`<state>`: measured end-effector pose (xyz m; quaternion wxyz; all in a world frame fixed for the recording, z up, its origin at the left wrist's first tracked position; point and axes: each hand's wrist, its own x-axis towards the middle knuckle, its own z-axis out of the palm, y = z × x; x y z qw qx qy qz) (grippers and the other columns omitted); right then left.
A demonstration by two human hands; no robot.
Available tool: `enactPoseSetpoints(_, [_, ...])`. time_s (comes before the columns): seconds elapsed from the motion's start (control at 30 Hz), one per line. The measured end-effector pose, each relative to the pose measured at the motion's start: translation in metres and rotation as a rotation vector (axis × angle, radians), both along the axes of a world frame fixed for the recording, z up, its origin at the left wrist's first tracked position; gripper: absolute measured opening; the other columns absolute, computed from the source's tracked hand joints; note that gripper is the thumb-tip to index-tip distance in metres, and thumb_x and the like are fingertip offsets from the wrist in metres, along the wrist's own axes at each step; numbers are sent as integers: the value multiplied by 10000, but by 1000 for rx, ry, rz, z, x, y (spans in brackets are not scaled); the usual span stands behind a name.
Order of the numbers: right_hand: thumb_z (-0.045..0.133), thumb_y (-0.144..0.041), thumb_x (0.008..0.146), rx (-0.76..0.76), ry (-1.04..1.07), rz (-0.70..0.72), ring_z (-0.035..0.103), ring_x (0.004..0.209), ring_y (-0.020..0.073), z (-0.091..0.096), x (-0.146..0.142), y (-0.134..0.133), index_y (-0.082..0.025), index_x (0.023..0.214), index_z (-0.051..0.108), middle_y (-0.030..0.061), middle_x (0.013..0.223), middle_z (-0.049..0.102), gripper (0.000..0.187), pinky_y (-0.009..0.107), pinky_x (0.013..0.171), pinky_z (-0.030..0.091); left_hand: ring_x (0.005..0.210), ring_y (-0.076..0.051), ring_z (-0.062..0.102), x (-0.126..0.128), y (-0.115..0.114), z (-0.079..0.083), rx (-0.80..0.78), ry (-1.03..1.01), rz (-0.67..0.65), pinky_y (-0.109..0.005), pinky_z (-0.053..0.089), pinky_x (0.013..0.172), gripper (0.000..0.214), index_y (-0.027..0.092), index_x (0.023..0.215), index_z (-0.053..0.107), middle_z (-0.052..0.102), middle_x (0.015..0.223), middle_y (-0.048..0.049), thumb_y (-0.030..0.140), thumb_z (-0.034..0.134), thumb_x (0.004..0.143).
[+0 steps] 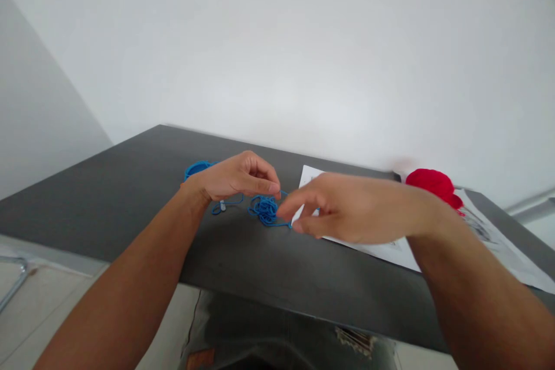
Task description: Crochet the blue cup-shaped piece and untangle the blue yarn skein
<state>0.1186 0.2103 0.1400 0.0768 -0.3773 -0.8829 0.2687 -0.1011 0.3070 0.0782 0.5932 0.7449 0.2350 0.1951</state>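
Note:
My left hand (245,176) is closed, thumb and fingertips pinched on a blue cord (284,192) that runs toward my right hand. Under its fingertips lies a loose tangle of the cord (264,209) on the dark table. My right hand (342,208) hovers just to the right, slightly blurred, with thumb and index finger apart. A strand from the tangle reaches near its thumb, and a bit of blue shows between its fingers; whether it touches the cord is unclear. Behind my left wrist sits a blue coiled piece (197,169), partly hidden, with a small pale tag or clip (222,206) nearby.
White printed sheets (403,253) lie on the table (130,185) under and beyond my right arm. A red ball of yarn (431,182) rests on them at the right. A white wall (277,58) rises behind the table's far edge. A metal tube (15,283) shows at lower left.

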Motion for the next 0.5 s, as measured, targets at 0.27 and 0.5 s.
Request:
enactPoseSetpoints(0.27, [917, -289, 668, 100, 99, -126, 648, 876, 223, -55, -14, 69, -161, 1088, 742, 69, 936, 718, 473, 298, 710, 488, 493, -102, 415, 2, -2, -3, 42, 230, -292, -252, 241, 459, 205, 155, 834, 870, 667, 594, -41, 351, 814, 811])
enactPoseSetpoints(0.5, [815, -127, 780, 69, 141, 14, 619, 1015, 207, -98, -24, 66, -170, 727, 691, 54, 938, 685, 142, 289, 874, 475, 448, -95, 343, 4, -3, -3, 9, 275, -353, -248, 204, 436, 212, 170, 800, 850, 530, 503, 1, 368, 782, 834])
